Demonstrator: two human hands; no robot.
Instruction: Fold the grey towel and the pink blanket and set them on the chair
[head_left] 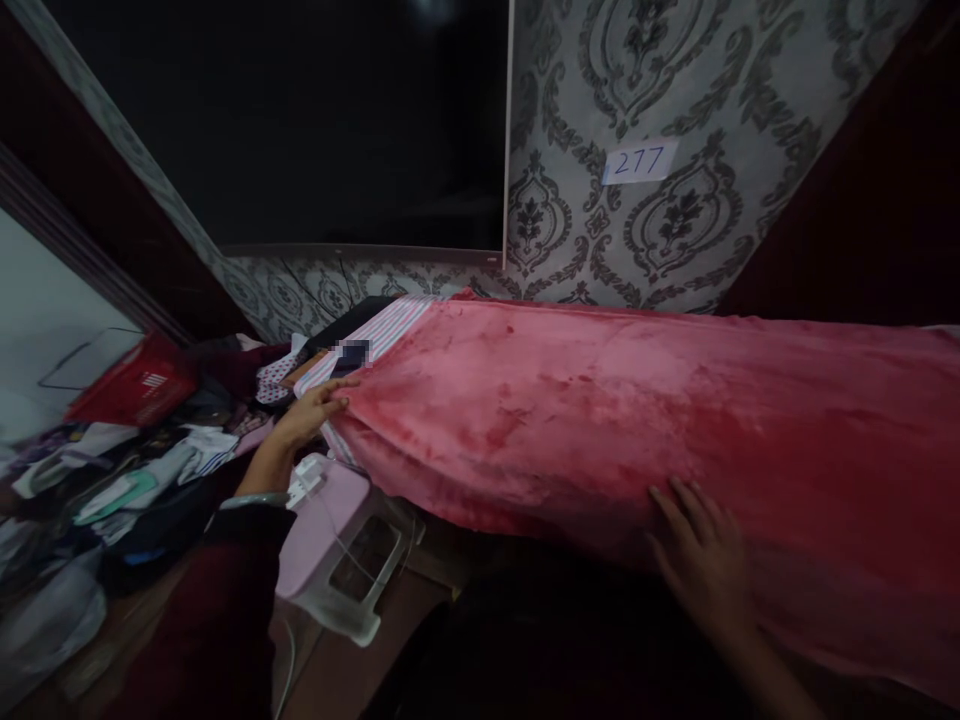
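Two hands: left hand, right hand; one red blanket

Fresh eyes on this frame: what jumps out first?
The big red blanket spread across the middle and right, with the left hand at its left corner and the right hand flat on its near edge. Above it, a dark screen hangs on patterned wallpaper beside a paper tag reading 277. At lower left sits a pink stool by a clothes pile.

Red blanket: plush cloth, soft sheen. Stool: smooth plastic.
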